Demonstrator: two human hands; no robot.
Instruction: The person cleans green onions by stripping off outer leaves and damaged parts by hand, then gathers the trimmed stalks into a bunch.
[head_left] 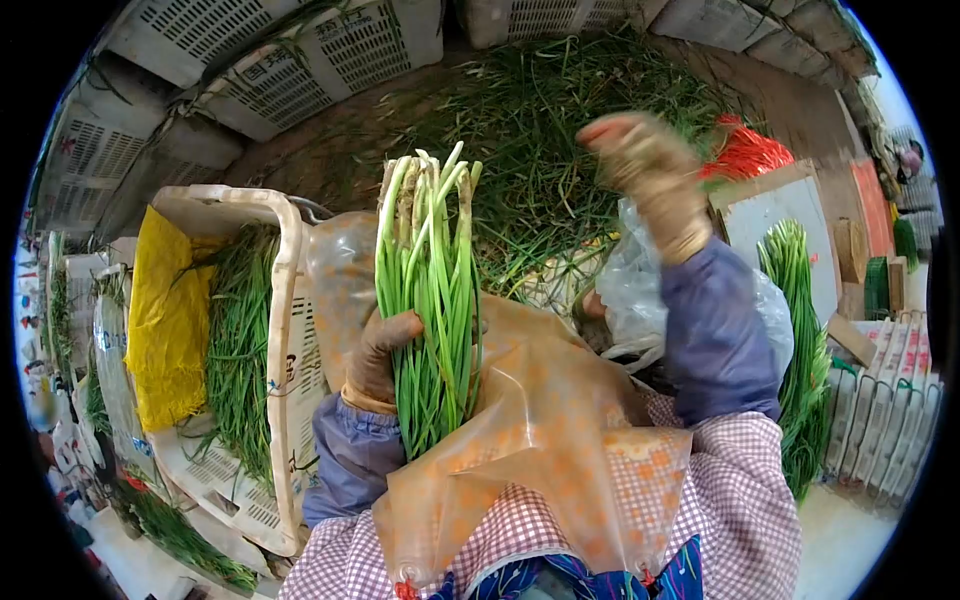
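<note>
My left hand (383,362), in a brownish glove, is wrapped round a bunch of garlic chives (430,260) over my lap. The pale stem ends point up and away from me, and the green leaves hang down towards my body. My right hand (645,175), also gloved, is raised at the right, above the loose green leaves. Motion smears its fingers, and I cannot make out anything in them. A clear plastic apron with orange patches (540,350) covers my lap.
At the left stands a white crate (285,350) with more greens (240,350) and a yellow sack (170,310). Trimmed leaves (590,90) litter the floor ahead. Red ties (745,148), a board (785,240) and another bunch of greens (800,370) are at the right.
</note>
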